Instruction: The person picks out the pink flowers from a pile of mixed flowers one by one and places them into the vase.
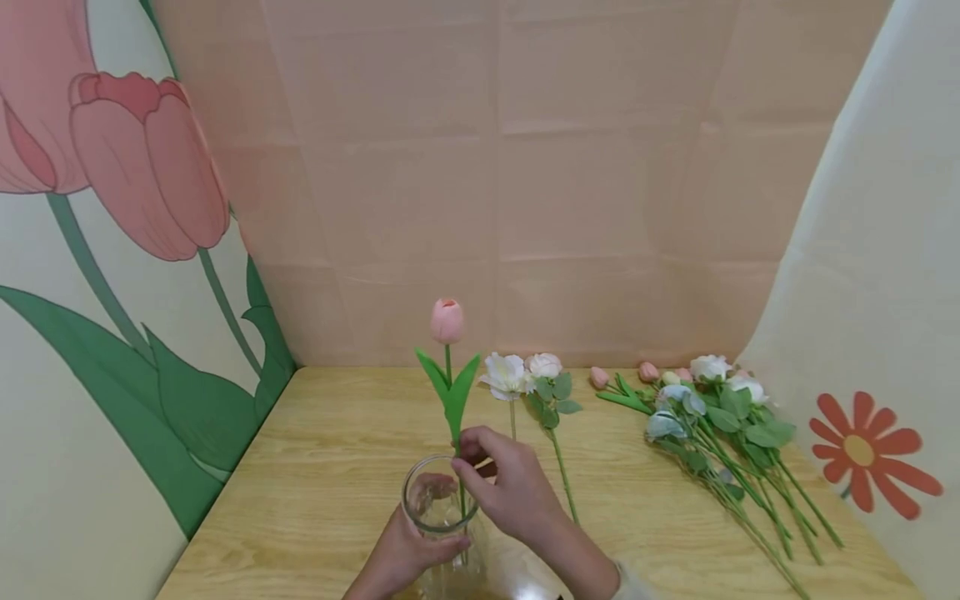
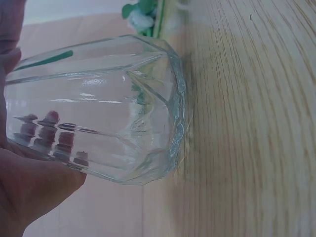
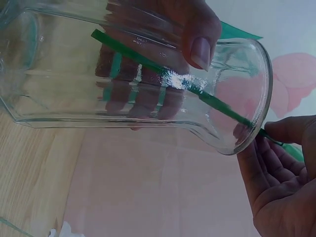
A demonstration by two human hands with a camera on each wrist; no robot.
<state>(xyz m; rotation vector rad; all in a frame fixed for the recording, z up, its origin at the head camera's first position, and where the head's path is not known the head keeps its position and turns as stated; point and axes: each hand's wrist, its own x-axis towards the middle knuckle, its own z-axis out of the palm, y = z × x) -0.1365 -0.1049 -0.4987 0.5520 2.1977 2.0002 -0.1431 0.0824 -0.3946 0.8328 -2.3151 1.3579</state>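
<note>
A clear glass vase (image 2: 108, 101) with a flared rim stands on the table, gripped around its upper body by my left hand (image 1: 408, 546). The fingers of that hand show through the glass in both wrist views. With thumb and fingertips, my right hand (image 1: 510, 483) pinches the stem of an artificial pink tulip (image 1: 447, 321) right at the rim. The flower and its two green leaves rise above the vase. Inside the glass, the lower stem (image 3: 143, 61) runs at a slant, its cut end partway down and above the vase's base.
Behind the vase lie a white flower (image 1: 506, 375) and a pale pink rose (image 1: 543, 365) on the wooden table (image 1: 300, 483). At the right is a loose bunch of artificial flowers (image 1: 738, 408). Tulip-printed cloth borders the left, and a pink cloth (image 1: 495, 183) hangs behind.
</note>
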